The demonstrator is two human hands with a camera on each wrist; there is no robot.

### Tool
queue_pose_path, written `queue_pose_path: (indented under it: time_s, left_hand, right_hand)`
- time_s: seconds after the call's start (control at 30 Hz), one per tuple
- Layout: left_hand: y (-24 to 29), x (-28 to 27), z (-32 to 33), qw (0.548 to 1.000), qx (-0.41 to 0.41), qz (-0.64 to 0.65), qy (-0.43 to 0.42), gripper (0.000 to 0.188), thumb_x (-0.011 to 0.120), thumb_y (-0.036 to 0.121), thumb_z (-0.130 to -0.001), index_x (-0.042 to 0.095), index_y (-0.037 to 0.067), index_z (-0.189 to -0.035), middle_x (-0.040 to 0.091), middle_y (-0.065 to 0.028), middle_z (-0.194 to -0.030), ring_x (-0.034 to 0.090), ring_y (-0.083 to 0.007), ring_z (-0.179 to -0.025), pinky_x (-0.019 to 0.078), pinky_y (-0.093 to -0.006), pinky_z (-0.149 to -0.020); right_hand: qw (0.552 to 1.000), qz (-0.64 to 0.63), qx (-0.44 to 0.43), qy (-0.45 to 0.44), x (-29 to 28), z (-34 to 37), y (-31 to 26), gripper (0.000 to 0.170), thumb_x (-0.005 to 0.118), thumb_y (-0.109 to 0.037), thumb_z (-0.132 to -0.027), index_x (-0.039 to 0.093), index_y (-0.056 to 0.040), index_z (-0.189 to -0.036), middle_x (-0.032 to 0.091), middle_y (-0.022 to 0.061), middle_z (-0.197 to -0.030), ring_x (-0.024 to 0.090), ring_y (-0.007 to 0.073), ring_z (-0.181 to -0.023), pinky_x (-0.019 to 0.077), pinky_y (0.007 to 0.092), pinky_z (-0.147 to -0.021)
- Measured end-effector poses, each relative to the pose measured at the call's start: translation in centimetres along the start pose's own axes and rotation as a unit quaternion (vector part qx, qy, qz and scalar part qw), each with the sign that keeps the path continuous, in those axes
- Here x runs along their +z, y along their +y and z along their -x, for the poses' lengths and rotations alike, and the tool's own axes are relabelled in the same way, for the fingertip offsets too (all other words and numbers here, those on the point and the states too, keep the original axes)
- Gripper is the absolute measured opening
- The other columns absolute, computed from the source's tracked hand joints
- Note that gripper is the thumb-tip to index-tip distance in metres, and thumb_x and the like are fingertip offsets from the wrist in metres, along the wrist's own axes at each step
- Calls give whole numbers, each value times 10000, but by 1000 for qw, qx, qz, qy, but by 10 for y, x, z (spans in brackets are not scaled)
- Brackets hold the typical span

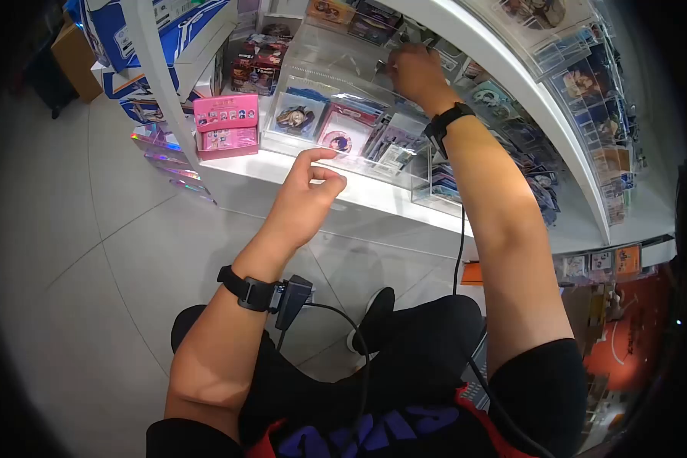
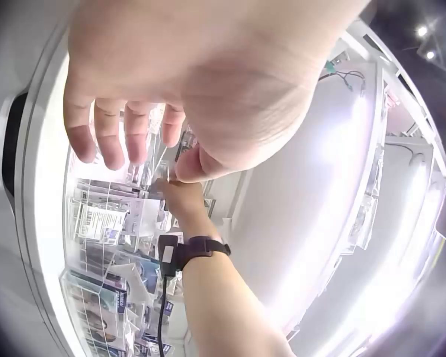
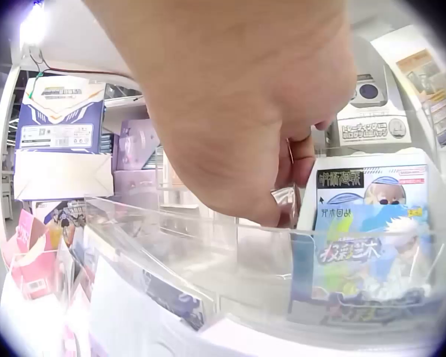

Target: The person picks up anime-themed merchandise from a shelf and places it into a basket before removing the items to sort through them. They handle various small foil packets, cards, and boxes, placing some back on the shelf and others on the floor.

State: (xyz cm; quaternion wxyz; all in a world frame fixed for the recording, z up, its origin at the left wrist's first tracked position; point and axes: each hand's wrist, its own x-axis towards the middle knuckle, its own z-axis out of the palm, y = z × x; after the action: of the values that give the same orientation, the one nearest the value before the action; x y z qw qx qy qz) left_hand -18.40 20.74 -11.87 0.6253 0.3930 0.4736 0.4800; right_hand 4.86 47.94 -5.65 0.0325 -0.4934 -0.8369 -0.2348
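Beside the right grip (image 3: 245, 111), blue pack (image 3: 364, 249)

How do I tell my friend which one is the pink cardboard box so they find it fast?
In the head view, find the long white shelf beyond the left hand. Near its left end, look between the white post and clear plastic tray. The pink rectangular cardboard box there differs from the blue-and-white boxes by its raised lid with small figures.

Grey tiled floor (image 1: 76, 290), white shelving (image 1: 240, 169)
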Motion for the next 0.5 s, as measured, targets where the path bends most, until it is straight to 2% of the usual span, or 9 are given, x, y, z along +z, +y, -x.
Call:
queue_pose_path:
  time_s: [0.03, 0.07, 0.13, 0.17, 0.2, 0.33, 0.4, 0.47, 0.5]
  left_hand:
    - [-1, 0, -1, 1000, 2, 4, 1, 541, 731, 211, -954, 555, 93, -1452, 649, -70, -1171, 601, -130, -925, 512, -291, -790]
    - [0, -2, 1, 1000, -3, 1, -17, 534, 705, 301, -983, 537, 150, -1467, 643, -9, -1151, 640, -151, -1079, 505, -362, -903]
    - [3, -2, 2, 1000, -14, 13, -16, 529, 704, 298, -984, 540, 151, -1465, 643, -12, -1156, 640, -153, -1079, 507, -362, -907]
    - [5, -2, 3, 1000, -16, 12, -14, 526, 703, 296, -986, 540, 151, -1465, 644, -13, -1156, 640, -153, -1080, 507, -361, -908]
    - [6, -2, 3, 1000, -18, 11, -12, 524, 701, 295, -988, 540, 151, -1465, 644, -14, -1155, 640, -154, -1081, 507, -361, -909]
    - [11, -7, 5, 1000, -10, 6, -2, 482, 687, 293, -1011, 555, 143, -1450, 646, -20, -1160, 641, -162, -1083, 513, -357, -904]
    - [17, -14, 2, 1000, -9, 10, 8, 453, 683, 299, -1015, 577, 141, -1426, 651, -21, -1175, 641, -162, -1087, 514, -350, -900]
    - [22, -26, 3, 1000, 0, 15, 28, 378, 666, 310, -1028, 635, 126, -1356, 674, -33, -1205, 648, -156, -1089, 517, -337, -893]
    - [26, -33, 3, 999, 4, 1, 38, 348, 660, 310, -1033, 660, 117, -1323, 687, -33, -1190, 655, -151, -1076, 517, -333, -891]
  right_hand:
    - [1000, -4, 5, -5, 0, -1, -1, 146, 756, -208, -914, 791, -153, -1045, 766, 78, -1130, 650, 302, -1237, 438, 518, -1076]
    - [999, -36, 4, -18, -2, 0, 1, 152, 754, -213, -913, 789, -152, -1047, 771, 84, -1133, 655, 304, -1227, 435, 521, -1077]
    - [999, -7, 6, -38, -10, 1, -3, 143, 747, -216, -910, 786, -148, -1030, 778, 92, -1125, 661, 306, -1217, 432, 514, -1062]
    - [1000, -17, 16, 11, 1, 1, -1, 126, 734, -219, -923, 782, -145, -1014, 783, 99, -1111, 669, 312, -1203, 426, 504, -1055]
    - [1000, 6, 11, -1, 1, -1, 1, 122, 726, -229, -943, 782, -145, -1011, 784, 101, -1098, 678, 319, -1181, 422, 498, -1051]
    - [999, -19, 33, -3, -9, -1, -2, 182, 725, -276, -942, 779, -137, -1046, 785, 112, -1096, 693, 339, -1158, 434, 499, -1058]
    - [997, -16, 18, 76, -21, 9, -11, 236, 729, -312, -932, 773, -137, -1083, 784, 129, -1080, 704, 355, -1141, 469, 515, -1015]
    - [990, -70, 6, 126, -50, 24, -38, 266, 717, -323, -950, 766, -111, -1102, 776, 133, -964, 725, 365, -1016, 509, 529, -939]
    - [981, -148, -4, 126, -68, 40, -56, 256, 727, -305, -956, 761, -86, -1084, 746, 110, -876, 718, 322, -870, 525, 482, -834]
